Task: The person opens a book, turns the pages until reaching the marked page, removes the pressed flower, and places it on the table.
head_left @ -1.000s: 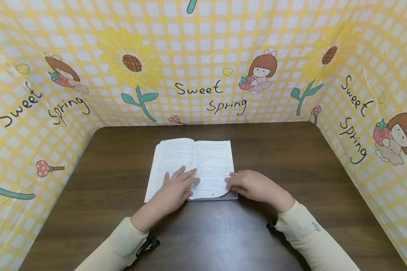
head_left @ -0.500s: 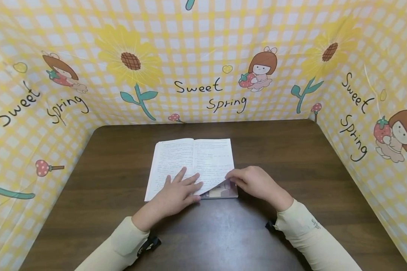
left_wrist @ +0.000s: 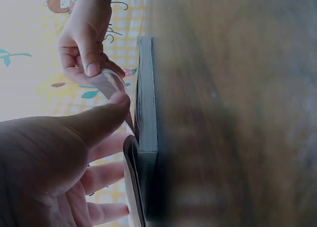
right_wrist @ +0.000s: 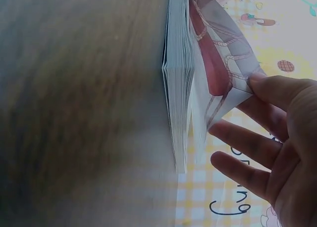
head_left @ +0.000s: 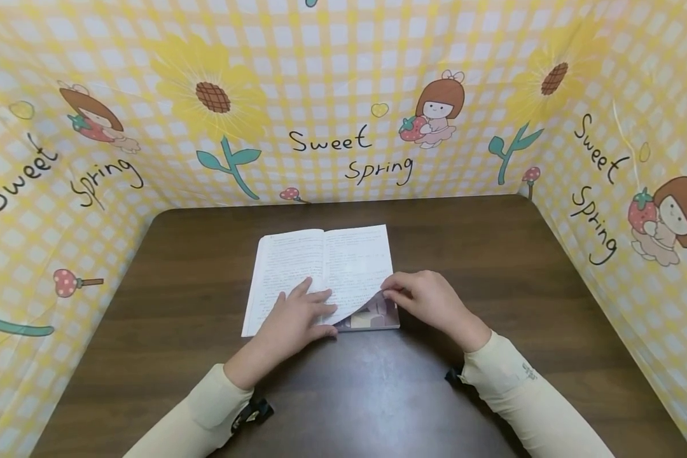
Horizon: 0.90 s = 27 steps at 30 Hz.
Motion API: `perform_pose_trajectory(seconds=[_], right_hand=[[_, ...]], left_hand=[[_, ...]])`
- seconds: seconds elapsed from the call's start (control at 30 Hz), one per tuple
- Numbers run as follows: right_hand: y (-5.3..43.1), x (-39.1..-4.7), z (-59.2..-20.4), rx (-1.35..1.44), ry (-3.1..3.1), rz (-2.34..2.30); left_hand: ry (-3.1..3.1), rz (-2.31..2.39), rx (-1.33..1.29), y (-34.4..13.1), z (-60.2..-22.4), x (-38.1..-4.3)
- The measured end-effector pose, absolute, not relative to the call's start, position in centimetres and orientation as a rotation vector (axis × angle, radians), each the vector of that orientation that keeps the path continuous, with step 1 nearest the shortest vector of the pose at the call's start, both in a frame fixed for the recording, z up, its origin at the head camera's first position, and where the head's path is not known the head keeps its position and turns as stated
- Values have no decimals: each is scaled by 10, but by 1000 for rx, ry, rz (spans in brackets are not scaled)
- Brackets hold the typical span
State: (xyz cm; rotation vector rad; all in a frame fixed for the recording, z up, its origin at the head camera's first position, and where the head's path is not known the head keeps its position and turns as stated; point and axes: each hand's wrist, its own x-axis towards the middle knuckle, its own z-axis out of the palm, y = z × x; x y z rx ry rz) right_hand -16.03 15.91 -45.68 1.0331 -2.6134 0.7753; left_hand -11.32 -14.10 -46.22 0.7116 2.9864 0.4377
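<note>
An open book (head_left: 289, 257) lies on the table in the head view, with printed text on both pages. My left hand (head_left: 294, 315) rests near the bottom of its spine, fingers spread across the pages. At the lower right, my right hand (head_left: 432, 302) pinches the corner of the right page between thumb and forefinger, holding it lifted and curled. Under it shows a coloured picture page (head_left: 372, 316). In the right wrist view the underside of the raised page (right_wrist: 237, 54) is also coloured, apart from the thick page block (right_wrist: 179, 83).
The dark wooden table (head_left: 343, 394) surrounds the book. A yellow checked cloth (head_left: 332, 76) with flowers and cartoon figures stands as walls behind and at both sides. Dark wrist straps (head_left: 252, 412) show below the sleeves.
My right hand has taken hold of the right page's corner and raised it, uncovering the picture page. My left hand stays on the book with its fingers spread a little wider.
</note>
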Motion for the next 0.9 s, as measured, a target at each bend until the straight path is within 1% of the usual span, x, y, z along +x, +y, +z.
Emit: perform_pose_trajectory(seconds=[0.53,0.77,0.9], right_hand=[[159,-163,-449,932,-2424,835],[160,-166,-452,1007,-2538,790],[160,-168,-455,1074,-2597,741]], left_hand=[[3015,508,668,-142,-457,-115],[3050,677,544,-143,-455,-117],[3117,697,556,-145,-456,-117]])
